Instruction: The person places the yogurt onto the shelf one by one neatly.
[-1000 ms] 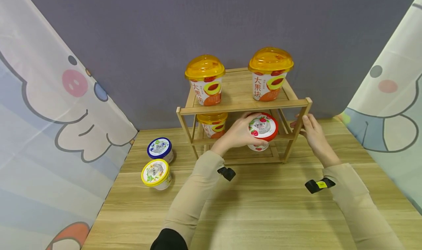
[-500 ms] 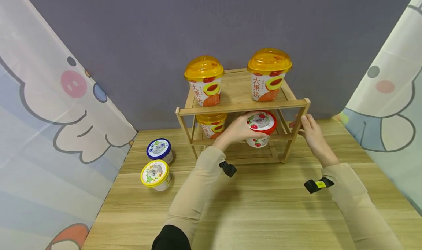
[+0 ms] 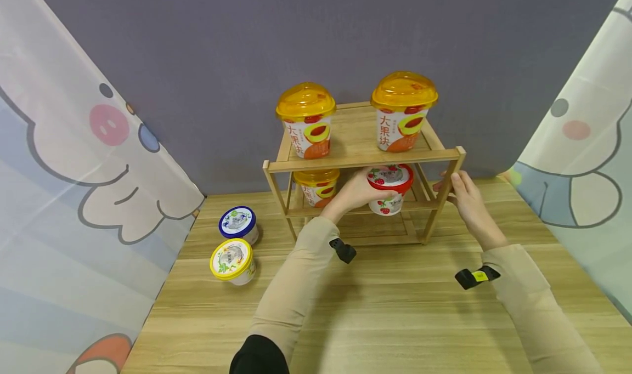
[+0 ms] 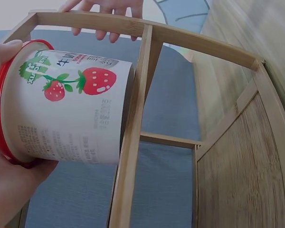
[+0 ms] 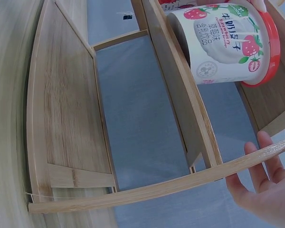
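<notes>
My left hand (image 3: pixel 353 196) grips a strawberry dessert cup (image 3: pixel 387 206) by its red lid, inside the right half of the wooden rack's middle level. In the left wrist view the cup's base (image 4: pixel 126 114) is right at the shelf's front bar (image 4: pixel 133 137). The right wrist view shows the cup's printed side (image 5: pixel 223 47) above that shelf. My right hand (image 3: pixel 471 207) holds the right front upright (image 3: pixel 443 193) of the rack, its fingertips (image 5: pixel 251 148) showing past the wood.
Two fruit cups with orange domed lids (image 3: pixel 307 119) (image 3: pixel 404 111) stand on the top shelf. Another fruit cup (image 3: pixel 318 188) is at the middle level's left. A blue-lidded cup (image 3: pixel 238 222) and a yellow-lidded cup (image 3: pixel 232 259) stand on the table to the left.
The strawberry cup has risen slightly and moved further back, its lid passing behind the top shelf's front edge. My right hand has stayed on the upright.
</notes>
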{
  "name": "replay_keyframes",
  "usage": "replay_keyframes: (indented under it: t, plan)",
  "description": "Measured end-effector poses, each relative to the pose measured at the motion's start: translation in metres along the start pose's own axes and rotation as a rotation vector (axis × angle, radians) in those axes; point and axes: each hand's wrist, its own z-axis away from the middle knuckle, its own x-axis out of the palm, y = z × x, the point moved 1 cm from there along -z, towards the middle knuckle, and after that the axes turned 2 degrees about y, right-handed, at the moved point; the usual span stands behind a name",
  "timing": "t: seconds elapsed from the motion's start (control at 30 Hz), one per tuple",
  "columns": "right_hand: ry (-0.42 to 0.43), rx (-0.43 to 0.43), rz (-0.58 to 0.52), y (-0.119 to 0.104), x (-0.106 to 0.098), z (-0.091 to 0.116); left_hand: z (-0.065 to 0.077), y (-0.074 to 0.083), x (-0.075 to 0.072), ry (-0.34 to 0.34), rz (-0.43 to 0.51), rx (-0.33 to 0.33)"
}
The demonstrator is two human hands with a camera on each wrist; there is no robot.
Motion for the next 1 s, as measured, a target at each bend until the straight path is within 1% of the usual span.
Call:
replay_keyframes:
  t: [0.1, 0.3, 0.5, 0.57, 0.7, 0.8, 1.0]
  plan:
    - [-0.004, 0.001, 0.005, 0.001, 0.0, 0.0, -0.001, -0.001, 0.0, 0.002, 0.014, 0.015]
    - [-0.014, -0.001, -0.005, 0.002, 0.0, 0.0, -0.004, -0.004, 0.001, 0.012, 0.001, 0.047]
    - [-0.002, -0.004, -0.03, 0.002, 0.001, 0.0, -0.004, -0.008, -0.001, 0.014, 0.035, 0.048]
    - [-0.004, -0.004, -0.034, 0.001, 0.001, 0.0, -0.003, -0.008, -0.002, 0.031, 0.041, 0.033]
    - [-0.008, -0.002, -0.002, 0.001, 0.0, 0.0, 0.002, -0.009, -0.004, 0.083, 0.044, 0.006]
    - [-0.007, -0.004, 0.022, 0.0, 0.0, 0.001, 0.003, -0.009, -0.004, 0.116, 0.04, 0.005]
    - [-0.01, -0.006, -0.002, 0.001, -0.001, 0.0, 0.002, -0.012, -0.001, 0.184, 0.011, -0.011]
